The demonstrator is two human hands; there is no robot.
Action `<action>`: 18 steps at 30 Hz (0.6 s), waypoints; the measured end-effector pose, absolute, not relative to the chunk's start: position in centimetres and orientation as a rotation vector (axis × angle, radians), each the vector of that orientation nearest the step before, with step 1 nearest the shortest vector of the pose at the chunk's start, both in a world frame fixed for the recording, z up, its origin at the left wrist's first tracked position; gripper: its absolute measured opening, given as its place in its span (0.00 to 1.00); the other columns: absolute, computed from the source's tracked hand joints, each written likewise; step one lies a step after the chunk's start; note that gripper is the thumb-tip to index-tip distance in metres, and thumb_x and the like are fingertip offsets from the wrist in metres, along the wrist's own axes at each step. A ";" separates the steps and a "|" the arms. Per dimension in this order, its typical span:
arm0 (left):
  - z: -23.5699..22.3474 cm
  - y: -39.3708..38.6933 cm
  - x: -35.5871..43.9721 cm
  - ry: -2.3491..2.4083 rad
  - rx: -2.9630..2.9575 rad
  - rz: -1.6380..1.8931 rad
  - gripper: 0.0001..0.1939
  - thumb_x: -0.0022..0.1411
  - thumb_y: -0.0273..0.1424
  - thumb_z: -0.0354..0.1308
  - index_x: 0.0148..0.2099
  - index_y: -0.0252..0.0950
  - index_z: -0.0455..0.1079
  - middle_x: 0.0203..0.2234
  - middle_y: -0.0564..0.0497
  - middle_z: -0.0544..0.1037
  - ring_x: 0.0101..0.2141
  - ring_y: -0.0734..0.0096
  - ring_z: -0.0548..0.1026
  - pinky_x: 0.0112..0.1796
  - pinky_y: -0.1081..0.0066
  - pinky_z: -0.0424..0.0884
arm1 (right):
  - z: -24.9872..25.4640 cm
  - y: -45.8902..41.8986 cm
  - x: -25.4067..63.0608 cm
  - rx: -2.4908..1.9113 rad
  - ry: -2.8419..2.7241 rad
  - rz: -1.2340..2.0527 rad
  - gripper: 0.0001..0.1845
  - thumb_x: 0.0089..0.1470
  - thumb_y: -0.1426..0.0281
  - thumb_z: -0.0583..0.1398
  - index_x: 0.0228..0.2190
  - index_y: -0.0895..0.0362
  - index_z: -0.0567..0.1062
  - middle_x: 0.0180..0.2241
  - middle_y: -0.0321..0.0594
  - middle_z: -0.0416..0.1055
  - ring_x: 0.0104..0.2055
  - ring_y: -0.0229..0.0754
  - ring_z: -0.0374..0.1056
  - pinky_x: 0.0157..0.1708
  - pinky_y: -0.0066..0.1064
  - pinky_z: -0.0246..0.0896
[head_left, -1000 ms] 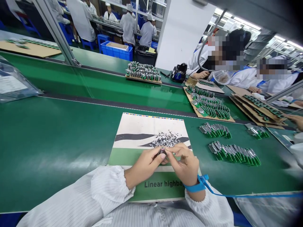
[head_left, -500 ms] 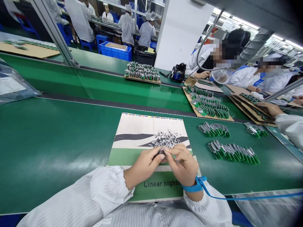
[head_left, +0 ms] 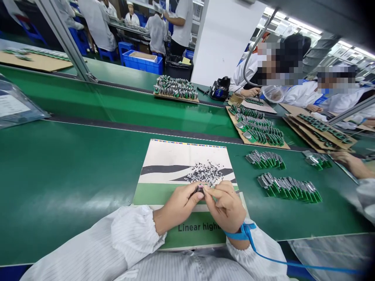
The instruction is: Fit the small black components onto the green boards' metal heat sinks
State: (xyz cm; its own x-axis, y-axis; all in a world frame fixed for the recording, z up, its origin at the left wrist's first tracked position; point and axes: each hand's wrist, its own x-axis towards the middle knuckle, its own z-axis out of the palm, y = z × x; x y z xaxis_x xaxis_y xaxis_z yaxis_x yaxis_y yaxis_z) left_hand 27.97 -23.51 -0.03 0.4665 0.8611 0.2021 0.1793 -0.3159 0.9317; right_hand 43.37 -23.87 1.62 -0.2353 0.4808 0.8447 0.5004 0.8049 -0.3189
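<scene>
A small dark piece with a shiny top (head_left: 199, 189) is pinched between the thumb and fingers of my left hand (head_left: 179, 205). My right hand (head_left: 227, 206), its wrist in a blue strap (head_left: 238, 234), is closed with thumb and forefinger at the right edge of that piece. Whether those fingertips also hold a tiny part is hidden. Just beyond both hands, a loose heap of tiny black and silver parts (head_left: 205, 172) lies on a printed white and green sheet (head_left: 164, 154).
Rows of green circuit boards with metal cans (head_left: 290, 188) stand at right, with more on cardboard (head_left: 258, 125) behind. Another person's hand (head_left: 353, 164) is at the far right. A blue cord (head_left: 293, 263) runs from my wrist strap. A plastic bag (head_left: 20, 103) lies left.
My right hand has shifted slightly at the dark piece, its fingers more bent; my left hand stays put. The co-worker's hand at right has drawn back from the cardboard stack toward the near side.
</scene>
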 end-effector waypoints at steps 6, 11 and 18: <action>-0.2 -23.5 28.0 0.902 1.797 0.917 0.18 0.69 0.42 0.41 0.37 0.36 0.66 0.28 0.51 0.73 0.29 0.67 0.69 0.31 0.71 0.63 | 1.7 -23.8 43.4 -0.745 -1.872 0.009 0.17 0.51 0.83 0.60 0.24 0.51 0.61 0.29 0.33 0.76 0.26 0.38 0.67 0.26 0.34 0.63; -0.1 -23.5 28.0 0.887 1.801 0.913 0.16 0.69 0.39 0.42 0.37 0.36 0.66 0.28 0.51 0.73 0.28 0.69 0.69 0.31 0.72 0.63 | 0.8 -23.7 43.5 -0.776 -1.783 0.161 0.19 0.53 0.83 0.60 0.25 0.52 0.57 0.27 0.35 0.76 0.26 0.39 0.66 0.26 0.36 0.65; 0.0 -23.5 27.9 0.920 1.806 0.902 0.15 0.68 0.38 0.44 0.38 0.36 0.67 0.27 0.51 0.74 0.28 0.68 0.69 0.30 0.72 0.63 | 0.6 -23.7 43.4 -0.798 -1.734 0.264 0.17 0.54 0.82 0.60 0.26 0.52 0.58 0.28 0.36 0.77 0.29 0.41 0.68 0.30 0.38 0.66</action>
